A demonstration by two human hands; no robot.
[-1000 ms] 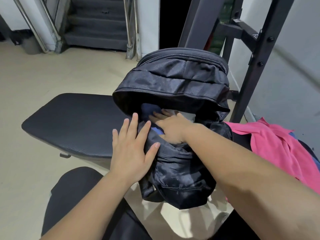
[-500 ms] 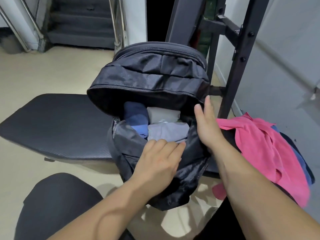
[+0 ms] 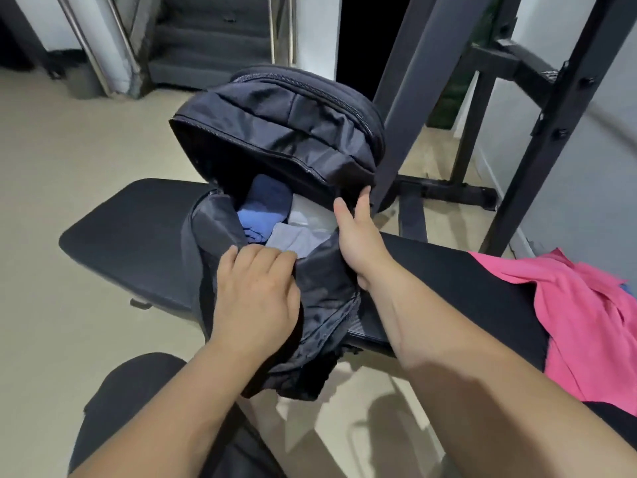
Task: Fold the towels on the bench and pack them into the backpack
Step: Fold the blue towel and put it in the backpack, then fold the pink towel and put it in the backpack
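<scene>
A black backpack (image 3: pixel 282 132) stands open on the black bench (image 3: pixel 138 236), its main flap thrown back. Inside lie folded towels: a blue one (image 3: pixel 263 208), a white one (image 3: pixel 310 215) and a grey one (image 3: pixel 293 239). My left hand (image 3: pixel 255 294) grips the near edge of the opening, fingers curled over the fabric. My right hand (image 3: pixel 358 236) rests with straight fingers against the right side of the opening. A crumpled pink towel (image 3: pixel 586 315) lies on the bench at the right, with a blue cloth (image 3: pixel 629 288) peeking out behind it.
A black metal rack (image 3: pixel 551 108) rises right behind the bench. Grey stairs (image 3: pixel 206 36) with steel railings stand at the back left. Beige floor (image 3: pixel 69 167) lies to the left. My dark-clad knee (image 3: pixel 138 401) is under the bench's near edge.
My right hand came out of the backpack and moved to the right side of the opening. My left hand shifted from the outer flap to the near rim. The towels inside became visible.
</scene>
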